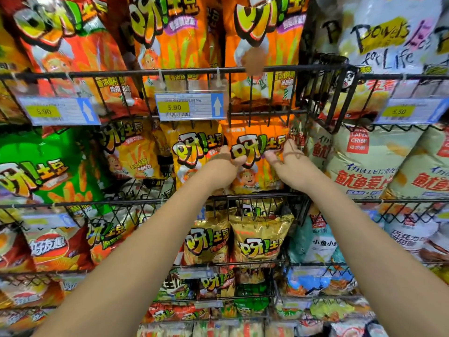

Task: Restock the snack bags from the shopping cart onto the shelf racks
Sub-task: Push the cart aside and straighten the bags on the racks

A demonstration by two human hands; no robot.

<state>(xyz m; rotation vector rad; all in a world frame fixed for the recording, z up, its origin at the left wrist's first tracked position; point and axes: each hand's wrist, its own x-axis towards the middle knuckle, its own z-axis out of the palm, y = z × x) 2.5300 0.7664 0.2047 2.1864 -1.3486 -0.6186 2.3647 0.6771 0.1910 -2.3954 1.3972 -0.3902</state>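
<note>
Black wire racks (189, 70) in rows, one above other, filling whole view. Price tags (190, 107) hang on front bars (white, yellow patch, blue arrow up). Thin white ties (161, 77) on bars. Bright light.

I see the left forearm (155, 239) and right forearm (352, 224) bare from the frame's bottom edge to the wrists. A thin dark cord (292, 154) crosses the back of the right hand (289, 159). A fainter thin band (217, 158) rings the wrist below the left hand (226, 161).
</note>
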